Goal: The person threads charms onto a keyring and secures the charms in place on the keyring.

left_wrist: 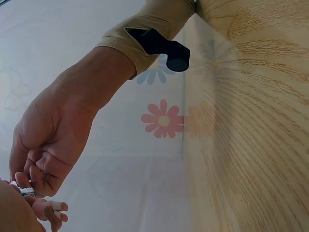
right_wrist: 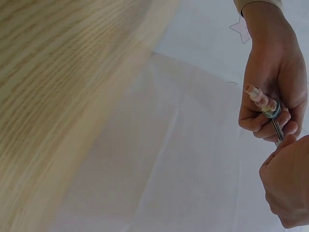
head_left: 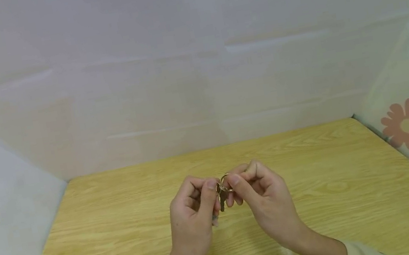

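In the head view, my left hand (head_left: pixel 191 223) and my right hand (head_left: pixel 270 200) meet over the table. The right thumb and fingers pinch a thin gold-coloured key ring (head_left: pixel 220 180). My left thumb and index finger pinch the bunch of keys beside the ring. One dark key (head_left: pixel 223 199) hangs between the hands, pointing down. A small pinkish-white charm (right_wrist: pixel 260 99) pokes out below the left hand in the right wrist view, near a metal shaft (right_wrist: pixel 277 129) that runs between both hands. The left fingers hide most of the bunch.
Below the hands lies a light wood-grain table (head_left: pixel 123 224). Pale sheets surround it at the back and both sides, with a pink flower print (head_left: pixel 408 125) on the right one. A black mount (left_wrist: pixel 159 46) sits on the right wrist.
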Demonstrator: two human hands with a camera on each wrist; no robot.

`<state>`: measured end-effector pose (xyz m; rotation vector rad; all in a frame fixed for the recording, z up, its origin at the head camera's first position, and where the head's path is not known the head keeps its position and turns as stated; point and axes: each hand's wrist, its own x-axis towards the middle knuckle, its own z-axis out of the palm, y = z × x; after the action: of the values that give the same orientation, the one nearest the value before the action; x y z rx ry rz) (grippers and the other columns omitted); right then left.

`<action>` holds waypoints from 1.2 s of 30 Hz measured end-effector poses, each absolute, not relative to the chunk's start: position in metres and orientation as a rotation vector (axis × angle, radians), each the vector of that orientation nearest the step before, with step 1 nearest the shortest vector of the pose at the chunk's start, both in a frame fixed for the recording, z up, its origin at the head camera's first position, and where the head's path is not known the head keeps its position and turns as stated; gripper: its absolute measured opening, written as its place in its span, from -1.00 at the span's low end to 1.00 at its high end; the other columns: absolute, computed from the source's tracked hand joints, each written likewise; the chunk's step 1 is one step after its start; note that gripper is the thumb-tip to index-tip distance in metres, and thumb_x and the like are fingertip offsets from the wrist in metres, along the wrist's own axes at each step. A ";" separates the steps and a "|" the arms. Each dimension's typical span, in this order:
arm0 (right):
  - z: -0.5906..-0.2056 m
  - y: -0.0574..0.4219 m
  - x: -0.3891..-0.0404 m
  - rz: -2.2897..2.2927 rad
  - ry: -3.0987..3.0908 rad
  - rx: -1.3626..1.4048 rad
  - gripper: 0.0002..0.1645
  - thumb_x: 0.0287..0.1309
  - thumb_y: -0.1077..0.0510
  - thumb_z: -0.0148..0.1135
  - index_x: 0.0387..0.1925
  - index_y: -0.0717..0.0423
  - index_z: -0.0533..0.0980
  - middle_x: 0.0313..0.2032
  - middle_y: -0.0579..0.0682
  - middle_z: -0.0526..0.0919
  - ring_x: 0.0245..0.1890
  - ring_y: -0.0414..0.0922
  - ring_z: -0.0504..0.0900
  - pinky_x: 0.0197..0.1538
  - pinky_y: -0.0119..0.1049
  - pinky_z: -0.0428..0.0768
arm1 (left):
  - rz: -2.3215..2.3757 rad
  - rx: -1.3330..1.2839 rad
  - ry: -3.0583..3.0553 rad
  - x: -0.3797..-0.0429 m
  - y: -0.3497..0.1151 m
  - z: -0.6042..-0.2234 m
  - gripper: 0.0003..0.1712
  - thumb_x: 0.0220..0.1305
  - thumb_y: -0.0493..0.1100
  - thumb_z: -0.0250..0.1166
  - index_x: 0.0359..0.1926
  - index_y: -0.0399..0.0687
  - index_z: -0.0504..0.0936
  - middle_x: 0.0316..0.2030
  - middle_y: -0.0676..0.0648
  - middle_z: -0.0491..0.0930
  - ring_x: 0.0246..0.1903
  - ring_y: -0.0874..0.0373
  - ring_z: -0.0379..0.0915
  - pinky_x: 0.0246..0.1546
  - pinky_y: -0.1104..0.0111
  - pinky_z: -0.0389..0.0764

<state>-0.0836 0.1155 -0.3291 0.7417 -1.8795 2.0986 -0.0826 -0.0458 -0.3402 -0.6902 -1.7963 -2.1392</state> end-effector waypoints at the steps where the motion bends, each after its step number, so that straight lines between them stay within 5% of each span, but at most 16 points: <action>1: -0.329 0.115 -0.084 2.105 -1.872 0.743 -0.83 0.51 0.36 0.06 -0.30 0.24 0.38 -0.25 0.24 0.58 -0.43 0.03 0.60 -0.33 -0.34 0.56 | -2.141 -0.689 -1.792 -0.083 -0.046 -0.340 -0.89 0.57 -0.32 0.10 -0.14 -0.27 0.54 -0.57 -0.16 0.44 -0.71 0.03 0.29 -0.75 0.35 0.44; 36: -0.332 0.112 -0.080 2.180 -1.864 0.693 -0.82 0.53 0.32 0.06 -0.29 0.28 0.35 -0.24 0.25 0.56 -0.42 0.00 0.57 -0.33 -0.35 0.57 | -2.192 -0.638 -1.793 -0.083 -0.044 -0.345 -0.88 0.58 -0.28 0.11 -0.14 -0.25 0.52 -0.55 -0.28 0.41 -0.65 0.16 0.33 -0.74 0.40 0.43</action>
<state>-0.0804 0.1125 -0.3318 0.6925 -1.8644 2.1804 -0.0826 -0.0435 -0.3447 -0.6384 -1.7928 -2.1921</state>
